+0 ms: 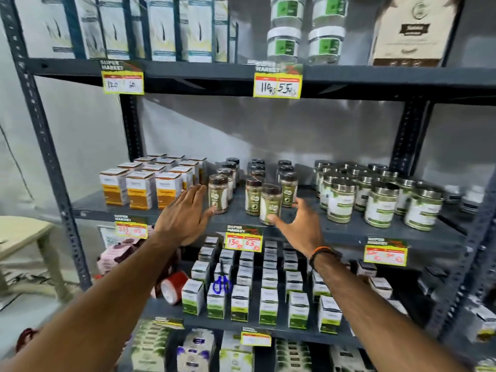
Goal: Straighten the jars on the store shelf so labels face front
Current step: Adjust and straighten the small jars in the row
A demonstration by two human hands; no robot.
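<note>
Several small brown-lidded jars with green labels stand in three rows on the middle shelf (349,233). My left hand (185,213) is open, fingers spread, its thumb touching the base of the front-left jar (218,193). My right hand (300,226) is open too, its thumb against the foot of a jar (271,204) that stands forward of the others, near the shelf edge. Another front jar (253,196) stands between the two. A fourth jar (288,189) is just behind my right fingers. Neither hand grips a jar.
Orange-and-white boxes (139,189) stand left of the jars, larger silver-lidded jars (341,201) to the right. Price tags (243,241) hang on the shelf edge. On the shelf below are small green boxes (240,303), blue scissors (221,283) and a red tape roll (173,287).
</note>
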